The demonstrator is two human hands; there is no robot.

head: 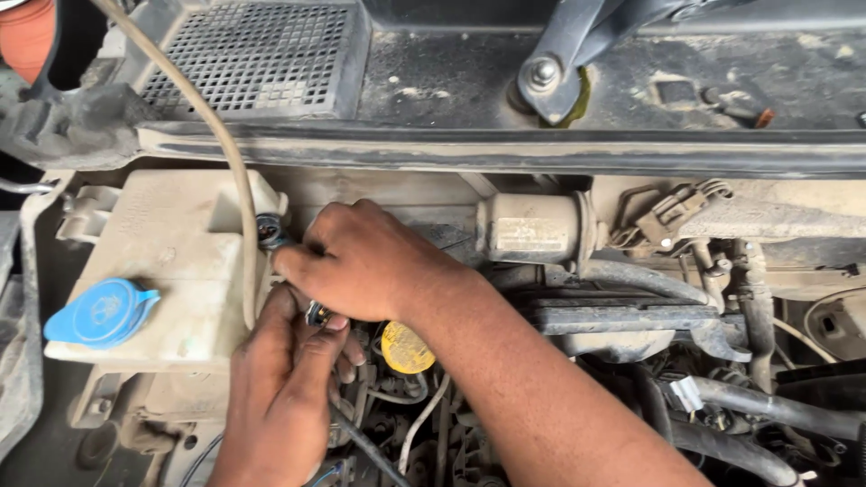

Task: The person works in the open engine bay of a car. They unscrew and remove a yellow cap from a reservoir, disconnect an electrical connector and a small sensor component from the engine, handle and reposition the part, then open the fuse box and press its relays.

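Engine bay, as seen over my own hands.

My right hand (370, 261): reaches in from the lower right, fingers curled down, fingertips pinched on a small dark connector (270, 232) at the edge of the washer fluid reservoir (171, 261).

My left hand (280, 388): comes up from below, just under the right, fingers closed around a small round black fitting (317, 315); a thin dark cable (361, 446) runs down from beneath it.

Left of both hands: the reservoir's blue cap (101, 313), and a beige hose (230, 171) curving down past the connector.

Just right of my left hand, under my right wrist: a yellow cap (406, 347).

Above the hands: a black mesh cowl grille (248, 59) and a grey hinge bracket with its bolt (543, 74).

Well to the right: dusty black hoses (767, 410).
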